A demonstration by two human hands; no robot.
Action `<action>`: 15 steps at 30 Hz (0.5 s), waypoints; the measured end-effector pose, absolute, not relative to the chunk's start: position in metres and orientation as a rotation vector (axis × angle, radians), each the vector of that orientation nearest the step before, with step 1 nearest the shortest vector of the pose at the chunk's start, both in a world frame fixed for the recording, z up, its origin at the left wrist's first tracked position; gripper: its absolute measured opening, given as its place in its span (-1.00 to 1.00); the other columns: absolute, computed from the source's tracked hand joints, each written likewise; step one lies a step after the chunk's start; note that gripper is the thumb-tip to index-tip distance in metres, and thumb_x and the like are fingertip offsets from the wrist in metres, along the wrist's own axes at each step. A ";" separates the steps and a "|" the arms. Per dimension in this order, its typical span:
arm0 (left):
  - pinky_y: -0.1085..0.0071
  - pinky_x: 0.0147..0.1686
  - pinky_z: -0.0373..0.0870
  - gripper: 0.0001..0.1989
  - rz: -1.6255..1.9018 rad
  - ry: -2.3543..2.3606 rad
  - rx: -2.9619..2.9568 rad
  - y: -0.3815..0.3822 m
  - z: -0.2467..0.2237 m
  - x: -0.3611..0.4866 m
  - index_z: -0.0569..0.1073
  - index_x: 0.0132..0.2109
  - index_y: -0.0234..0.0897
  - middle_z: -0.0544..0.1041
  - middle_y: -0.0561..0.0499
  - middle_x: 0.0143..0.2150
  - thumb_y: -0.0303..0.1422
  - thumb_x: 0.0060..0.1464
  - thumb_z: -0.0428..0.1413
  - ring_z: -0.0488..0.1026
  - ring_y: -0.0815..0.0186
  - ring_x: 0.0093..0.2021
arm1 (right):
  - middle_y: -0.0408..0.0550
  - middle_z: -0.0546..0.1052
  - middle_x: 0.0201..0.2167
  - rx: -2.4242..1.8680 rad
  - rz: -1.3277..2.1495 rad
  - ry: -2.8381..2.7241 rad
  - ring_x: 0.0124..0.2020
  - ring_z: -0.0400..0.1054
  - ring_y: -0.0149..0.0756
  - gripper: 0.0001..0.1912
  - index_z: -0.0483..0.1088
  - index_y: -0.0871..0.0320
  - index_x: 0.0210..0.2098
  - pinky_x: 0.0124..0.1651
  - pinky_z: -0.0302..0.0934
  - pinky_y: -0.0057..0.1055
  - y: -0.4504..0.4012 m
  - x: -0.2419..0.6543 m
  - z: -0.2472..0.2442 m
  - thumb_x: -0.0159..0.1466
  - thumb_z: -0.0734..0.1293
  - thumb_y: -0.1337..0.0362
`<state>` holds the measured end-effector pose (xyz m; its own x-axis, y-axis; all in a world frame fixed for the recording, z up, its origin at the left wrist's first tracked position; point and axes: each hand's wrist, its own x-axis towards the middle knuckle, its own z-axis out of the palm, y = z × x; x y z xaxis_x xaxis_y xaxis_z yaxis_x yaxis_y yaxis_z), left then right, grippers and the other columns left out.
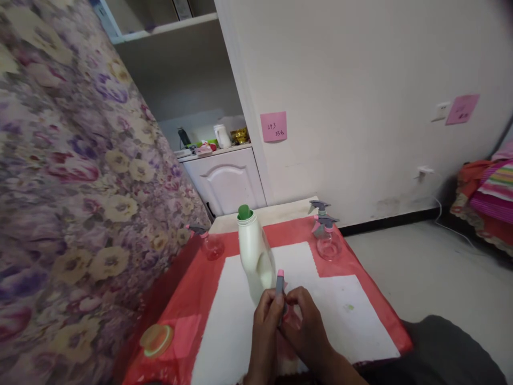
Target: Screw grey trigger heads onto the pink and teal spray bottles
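Close in front of me, both hands are on a spray bottle with a grey trigger head [279,283] and a pink nozzle tip. My left hand [266,315] is closed around the grey head. My right hand [306,323] has its fingers curled at the pinkish part just below the head. The lower part of this bottle is mostly hidden by my hands. Just beyond them stands a large pale green jug [254,251], upright, with a green piece [244,212] in its mouth.
A clear spray bottle [211,247] stands at the left, another [329,247] at the right with a grey-headed one [318,207] behind it. A round yellowish tape roll [156,340] lies front left. White sheets [224,331] cover part of the red cloth [380,305]. A floral curtain [100,214] borders the left.
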<state>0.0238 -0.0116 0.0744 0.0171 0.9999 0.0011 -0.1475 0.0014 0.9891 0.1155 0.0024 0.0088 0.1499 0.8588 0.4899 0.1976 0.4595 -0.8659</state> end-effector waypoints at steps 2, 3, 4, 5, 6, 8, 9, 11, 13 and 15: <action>0.50 -0.37 0.28 -0.69 1.268 1.086 1.108 -0.012 0.071 0.025 0.42 -0.35 -0.26 0.44 0.10 -0.43 -0.09 0.12 0.14 0.38 0.36 -0.37 | -0.14 0.37 -0.39 -1.020 0.604 -1.354 -0.36 0.28 -0.27 -0.80 0.26 0.05 -0.33 -0.29 0.28 -0.34 0.003 0.112 0.006 0.13 0.37 0.35; 0.51 -0.36 0.29 -0.69 1.271 1.086 1.116 -0.012 0.070 0.024 0.42 -0.35 -0.26 0.44 0.09 -0.42 -0.09 0.13 0.14 0.39 0.36 -0.36 | -0.14 0.37 -0.39 -1.015 0.601 -1.351 -0.36 0.28 -0.27 -0.82 0.26 0.05 -0.33 -0.29 0.28 -0.34 0.003 0.110 0.005 0.14 0.38 0.33; 0.51 -0.36 0.29 -0.70 1.275 1.089 1.127 -0.012 0.069 0.024 0.42 -0.35 -0.26 0.45 0.09 -0.42 -0.10 0.13 0.14 0.39 0.36 -0.36 | -0.14 0.37 -0.39 -1.012 0.602 -1.345 -0.37 0.27 -0.27 -0.83 0.26 0.05 -0.34 -0.30 0.28 -0.34 0.003 0.108 0.003 0.15 0.37 0.31; 0.51 -0.36 0.29 -0.70 1.278 1.094 1.137 -0.011 0.069 0.023 0.42 -0.35 -0.26 0.45 0.09 -0.43 -0.10 0.13 0.14 0.39 0.35 -0.37 | -0.14 0.36 -0.39 -1.011 0.608 -1.338 -0.37 0.27 -0.28 -0.83 0.25 0.05 -0.34 -0.30 0.28 -0.34 0.004 0.106 0.002 0.17 0.37 0.28; 0.50 -0.36 0.29 -0.70 1.276 1.102 1.145 -0.011 0.069 0.023 0.42 -0.34 -0.26 0.45 0.08 -0.44 -0.09 0.12 0.14 0.40 0.34 -0.36 | -0.13 0.37 -0.39 -1.009 0.617 -1.332 -0.37 0.27 -0.28 -0.84 0.25 0.04 -0.35 -0.31 0.29 -0.34 0.004 0.104 0.001 0.18 0.36 0.26; 0.48 -0.36 0.31 -0.68 1.269 1.113 1.156 -0.010 0.070 0.021 0.43 -0.34 -0.26 0.48 0.05 -0.43 -0.07 0.10 0.15 0.43 0.28 -0.32 | -0.11 0.38 -0.38 -1.002 0.647 -1.341 -0.35 0.29 -0.26 -0.87 0.27 0.04 -0.33 -0.29 0.29 -0.34 0.004 0.104 0.001 0.22 0.34 0.22; 0.47 -0.35 0.32 -0.68 1.262 1.115 1.163 -0.009 0.071 0.021 0.43 -0.33 -0.26 0.49 0.03 -0.41 -0.06 0.09 0.15 0.44 0.25 -0.29 | -0.10 0.40 -0.37 -0.989 0.668 -1.355 -0.33 0.30 -0.25 -0.88 0.29 0.05 -0.32 -0.28 0.30 -0.33 0.004 0.105 0.003 0.23 0.33 0.20; 0.45 -0.31 0.34 -0.68 1.254 1.116 1.177 -0.009 0.072 0.019 0.43 -0.32 -0.25 0.51 0.01 -0.36 -0.06 0.08 0.16 0.46 0.22 -0.25 | -0.07 0.43 -0.32 -0.942 0.735 -1.398 -0.28 0.33 -0.23 -0.89 0.33 0.06 -0.28 -0.22 0.31 -0.30 0.005 0.113 0.008 0.24 0.33 0.20; 0.43 -0.26 0.35 -0.68 1.276 1.115 1.196 -0.009 0.072 0.018 0.44 -0.33 -0.26 0.52 0.00 -0.31 -0.07 0.07 0.16 0.45 0.23 -0.24 | -0.04 0.45 -0.27 -0.859 0.826 -1.477 -0.22 0.35 -0.19 -0.87 0.37 0.09 -0.25 -0.15 0.30 -0.27 0.006 0.125 0.016 0.22 0.35 0.20; 0.41 -0.19 0.35 -0.69 1.296 1.110 1.217 -0.009 0.071 0.018 0.46 -0.32 -0.27 0.51 -0.01 -0.26 -0.08 0.08 0.16 0.44 0.24 -0.23 | -0.01 0.46 -0.23 -0.767 0.920 -1.573 -0.16 0.36 -0.17 -0.84 0.40 0.12 -0.23 -0.09 0.28 -0.25 0.007 0.136 0.023 0.22 0.35 0.21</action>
